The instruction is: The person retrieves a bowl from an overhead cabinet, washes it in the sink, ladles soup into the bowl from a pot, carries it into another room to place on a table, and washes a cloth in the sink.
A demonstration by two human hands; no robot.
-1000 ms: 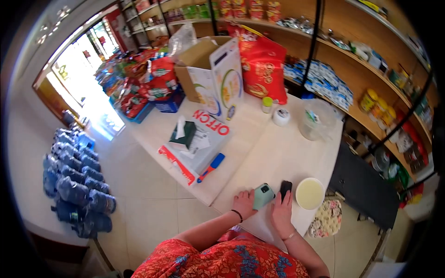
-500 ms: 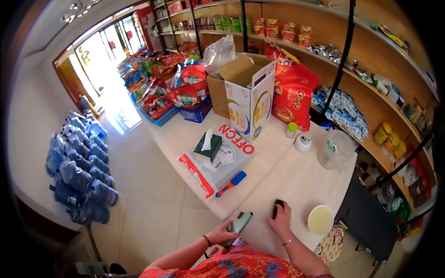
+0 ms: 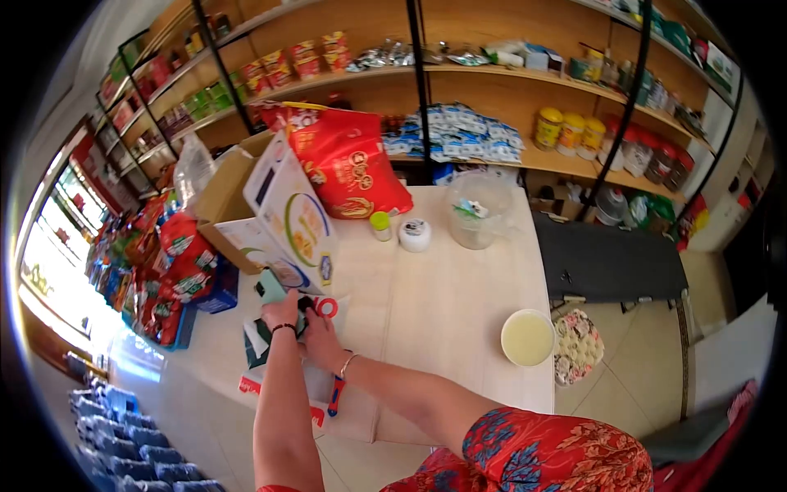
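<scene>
Through the head view — the only one I have — I see both arms reaching to the left part of the table (image 3: 443, 328), forearms close together and hands side by side. The left hand (image 3: 280, 313) has its fingers folded narrowly round a pale green phone (image 3: 270, 286), which tilts up just at the near side of the open carton (image 3: 299, 221). The right hand (image 3: 322, 338) is closed on a small black object (image 3: 305, 303); its fingertips are partly hidden, so I cannot tell exactly how they grip it or whether it touches anything beneath.

I judge the step in hand to be handling these two things together, above the grey package with red letters (image 3: 325, 308). The dark green tissue box (image 3: 257, 348) sits just left of the left wrist, and the blue and red tool (image 3: 335, 397) lies close by the right wrist. From here, any move calls for keeping the phone off the carton's near face, and the wrists apart — they have little room.

Farther off, the large red bag (image 3: 348, 168) stands behind the carton, with the green-lidded jar (image 3: 380, 225), the white jar (image 3: 415, 235) and the clear tub (image 3: 474, 220) to its right. The bowl (image 3: 527, 338) is near the right edge, well apart from both hands.
</scene>
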